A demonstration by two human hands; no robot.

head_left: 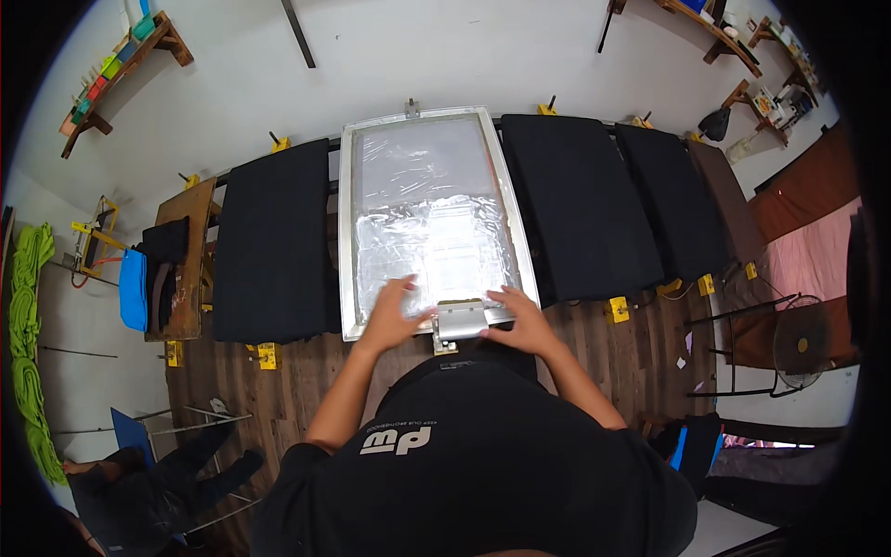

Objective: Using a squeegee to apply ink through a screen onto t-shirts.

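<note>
A silver-framed screen point(347, 223) covered in wrinkled clear film lies lengthwise before me, its top half greyer and its lower half shinier. At its near edge sits a silver metal bar point(459, 321) on a bracket. My left hand point(394, 317) is over the lower left corner of the screen, fingers apart, its thumb close to the bar's left end. My right hand point(515, 318) is at the bar's right end, fingers spread and bent, seemingly touching it. Whether either hand presses on the screen, I cannot tell.
Black padded boards point(274, 246) point(575, 209) flank the screen, with yellow clamps point(618, 309). Wooden board point(190, 269) with blue and black items at left. Green cloths point(32, 325) hang leftward. Person in dark clothes point(139, 501) at lower left. Fan point(800, 343) at right, shelves point(121, 74) on walls.
</note>
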